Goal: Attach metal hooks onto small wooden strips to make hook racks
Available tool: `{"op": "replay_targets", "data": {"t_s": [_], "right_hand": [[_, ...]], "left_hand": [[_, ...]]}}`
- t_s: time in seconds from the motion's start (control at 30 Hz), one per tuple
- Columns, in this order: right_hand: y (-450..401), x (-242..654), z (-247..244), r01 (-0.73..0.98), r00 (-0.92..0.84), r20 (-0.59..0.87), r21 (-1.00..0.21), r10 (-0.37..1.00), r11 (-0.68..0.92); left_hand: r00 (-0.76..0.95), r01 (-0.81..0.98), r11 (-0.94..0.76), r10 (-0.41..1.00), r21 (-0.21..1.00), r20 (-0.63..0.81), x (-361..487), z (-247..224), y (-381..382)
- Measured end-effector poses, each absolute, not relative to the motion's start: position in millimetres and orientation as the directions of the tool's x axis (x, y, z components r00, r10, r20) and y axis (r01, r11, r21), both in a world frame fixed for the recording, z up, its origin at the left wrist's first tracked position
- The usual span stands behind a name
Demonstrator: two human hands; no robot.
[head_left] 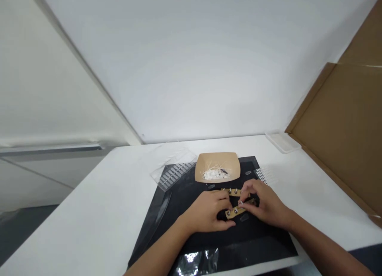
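Observation:
Two narrow tan strips with small metal posts lie on a black mat [191, 244]: a far strip [232, 192] and a near strip [231, 214]. My left hand [209, 212] has its fingers curled around the left end of the near strip, steadying it. My right hand [264, 198] is closed in a pinch above that strip, with a small whitish piece [241, 203] between thumb and fingertip; its exact kind is too small to tell. Part of the far strip is hidden behind the right fingers. A clear nail tip [244, 217] rests just below the near strip.
Behind the strips stands a cardboard tray [203, 160] holding thin sticks and white bits. A clear case of nail tips [174, 174] lies at the left. To the right are a sheet of white dots [262, 174], a shallow clear tray [283, 142] and a cardboard wall [343, 140].

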State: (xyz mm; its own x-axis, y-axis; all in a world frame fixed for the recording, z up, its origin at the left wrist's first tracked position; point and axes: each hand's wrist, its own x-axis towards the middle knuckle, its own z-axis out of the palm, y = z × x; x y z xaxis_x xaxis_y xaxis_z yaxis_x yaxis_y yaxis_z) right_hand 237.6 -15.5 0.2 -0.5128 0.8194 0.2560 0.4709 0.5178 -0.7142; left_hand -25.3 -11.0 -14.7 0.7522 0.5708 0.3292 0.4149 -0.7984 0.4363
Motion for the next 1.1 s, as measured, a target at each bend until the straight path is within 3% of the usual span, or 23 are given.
{"op": "replay_targets", "data": {"t_s": [0.17,0.3,0.57,0.87,1.1], "right_hand": [[-21,236,2,0.231,-0.546,0.143,-0.921,0.825,0.313],[-25,233,5,0.161,-0.561,0.126,-0.953,0.818,0.257],[-27,230,6,0.045,-0.594,0.077,-0.991,0.801,0.128],[-31,229,13,0.04,-0.57,0.113,-0.985,0.814,0.165],[-35,221,2,0.2,-0.45,0.221,-0.919,0.865,0.338]], "left_hand": [[0.644,0.282,-0.797,0.57,0.534,0.51,-22,-3,-15],[0.631,0.161,-0.781,0.552,0.604,0.545,-16,0,-19],[0.606,0.089,-0.692,0.608,0.716,0.513,-12,0,-21],[0.537,0.092,-0.574,0.716,0.814,0.445,-14,7,-20],[0.471,0.148,-0.508,0.791,0.848,0.392,-12,4,-21]]}}
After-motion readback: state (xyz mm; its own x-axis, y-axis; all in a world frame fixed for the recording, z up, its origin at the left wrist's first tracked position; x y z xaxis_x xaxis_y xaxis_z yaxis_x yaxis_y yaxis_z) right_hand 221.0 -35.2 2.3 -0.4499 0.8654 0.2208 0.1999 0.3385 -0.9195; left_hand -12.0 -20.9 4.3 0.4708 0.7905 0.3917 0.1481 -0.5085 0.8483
